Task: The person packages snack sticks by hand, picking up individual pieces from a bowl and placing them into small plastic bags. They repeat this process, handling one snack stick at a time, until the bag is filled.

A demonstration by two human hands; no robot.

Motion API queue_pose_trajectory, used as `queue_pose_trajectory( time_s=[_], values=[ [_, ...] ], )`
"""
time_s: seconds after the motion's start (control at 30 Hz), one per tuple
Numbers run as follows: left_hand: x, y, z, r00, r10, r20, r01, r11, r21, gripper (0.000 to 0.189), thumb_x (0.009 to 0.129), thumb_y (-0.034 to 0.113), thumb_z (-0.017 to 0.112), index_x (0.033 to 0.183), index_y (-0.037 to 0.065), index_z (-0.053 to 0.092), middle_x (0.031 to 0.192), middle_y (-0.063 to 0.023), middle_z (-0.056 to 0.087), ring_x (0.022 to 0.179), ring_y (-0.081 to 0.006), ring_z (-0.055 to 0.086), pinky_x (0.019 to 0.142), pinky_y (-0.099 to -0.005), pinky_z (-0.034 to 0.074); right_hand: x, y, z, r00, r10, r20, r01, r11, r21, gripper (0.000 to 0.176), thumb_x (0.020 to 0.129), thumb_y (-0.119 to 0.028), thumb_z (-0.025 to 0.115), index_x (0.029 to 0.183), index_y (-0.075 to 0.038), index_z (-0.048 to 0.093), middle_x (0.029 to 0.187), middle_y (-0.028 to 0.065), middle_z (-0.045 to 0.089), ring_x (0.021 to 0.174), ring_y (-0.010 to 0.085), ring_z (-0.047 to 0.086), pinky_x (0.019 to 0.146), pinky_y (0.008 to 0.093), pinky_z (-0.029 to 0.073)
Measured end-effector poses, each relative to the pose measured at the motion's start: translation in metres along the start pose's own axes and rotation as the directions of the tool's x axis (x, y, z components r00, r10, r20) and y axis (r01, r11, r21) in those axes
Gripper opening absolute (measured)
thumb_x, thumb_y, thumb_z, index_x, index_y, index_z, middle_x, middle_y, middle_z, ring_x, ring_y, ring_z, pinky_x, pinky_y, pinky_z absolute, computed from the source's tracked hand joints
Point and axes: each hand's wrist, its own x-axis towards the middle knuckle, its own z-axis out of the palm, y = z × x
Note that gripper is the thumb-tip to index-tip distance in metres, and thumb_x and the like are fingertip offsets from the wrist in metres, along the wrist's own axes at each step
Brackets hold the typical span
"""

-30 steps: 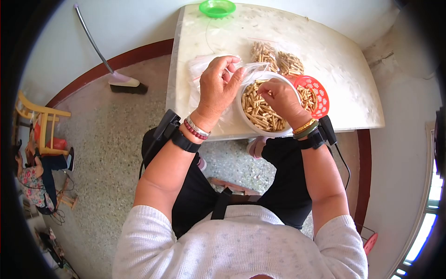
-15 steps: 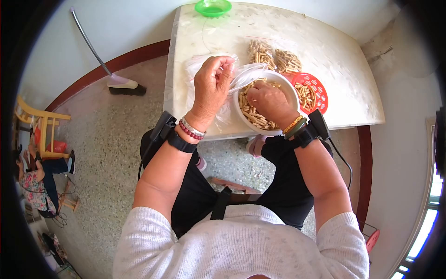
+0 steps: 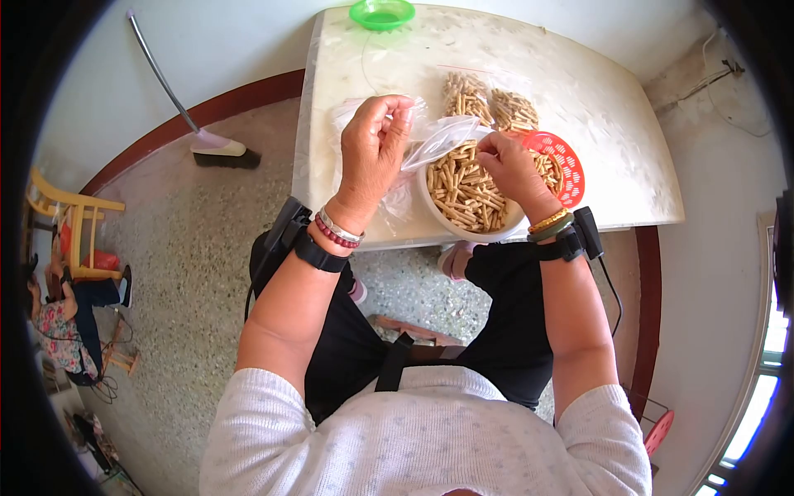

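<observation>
Right hand (image 3: 513, 168) raised off the sticks (image 3: 467, 194) since earlier. Table (image 3: 604, 124) is topped by white bowl (image 3: 516, 218), sticks heaped inside; red basket (image 3: 566, 157) set just beside. Clear bag (image 3: 442, 139) pinched by left hand (image 3: 372, 161) at bowl's rim. Right fingers (image 3: 488, 149) curled; hold can't be told.

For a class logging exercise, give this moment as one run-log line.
left hand: at clear plastic bag, grip unclear; right hand: over white bowl of short sticks; beside bowl: red basket; beyond: two stick-filled bags
</observation>
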Motion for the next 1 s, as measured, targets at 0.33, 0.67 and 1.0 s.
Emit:
queue_pose_trajectory(
  time_s=[0.33, 0.67, 1.0],
  values=[
    [-0.018, 0.039, 0.005, 0.937, 0.332, 0.107, -0.331, 0.943, -0.027, 0.010, 0.092, 0.014, 0.062, 0.093, 0.003, 0.063, 0.077, -0.0056, 0.059, 0.058, -0.0113, 0.053, 0.048, -0.0245, 0.041, -0.005, 0.011, -0.016, 0.997, 0.071, 0.017, -0.071, 0.997, 0.022, 0.013, 0.088, -0.012, 0.061, 0.093, 0.000, 0.062, 0.079, 0.0071, 0.064, 0.075, 0.0141, 0.060, 0.069, 0.0294, 0.049],
    [-0.068, 0.024, 0.050, 0.855, -0.065, 0.514, 0.076, 0.997, 0.000, 0.023, 0.091, 0.018, 0.064, 0.080, -0.002, 0.060, 0.067, -0.0113, 0.059, 0.058, -0.0228, 0.058, 0.056, -0.0334, 0.046, -0.008, 0.008, -0.028, 0.956, 0.178, 0.232, -0.190, 0.981, 0.031, 0.015, 0.084, -0.013, 0.058, 0.090, -0.001, 0.063, 0.076, 0.0057, 0.063, 0.073, 0.0141, 0.060, 0.067, 0.0299, 0.048],
    [-0.061, -0.006, 0.045, 0.492, -0.596, 0.635, 0.857, 0.459, -0.233, 0.036, 0.101, 0.038, 0.049, 0.100, 0.005, 0.062, 0.081, -0.0029, 0.063, 0.054, -0.0035, 0.048, 0.043, -0.0171, 0.033, -0.015, -0.019, -0.040, 0.923, 0.127, 0.362, -0.304, 0.819, 0.487, 0.008, 0.088, -0.008, 0.056, 0.092, -0.002, 0.061, 0.075, -0.0032, 0.054, 0.069, 0.0061, 0.050, 0.064, 0.0209, 0.043]
  ],
)
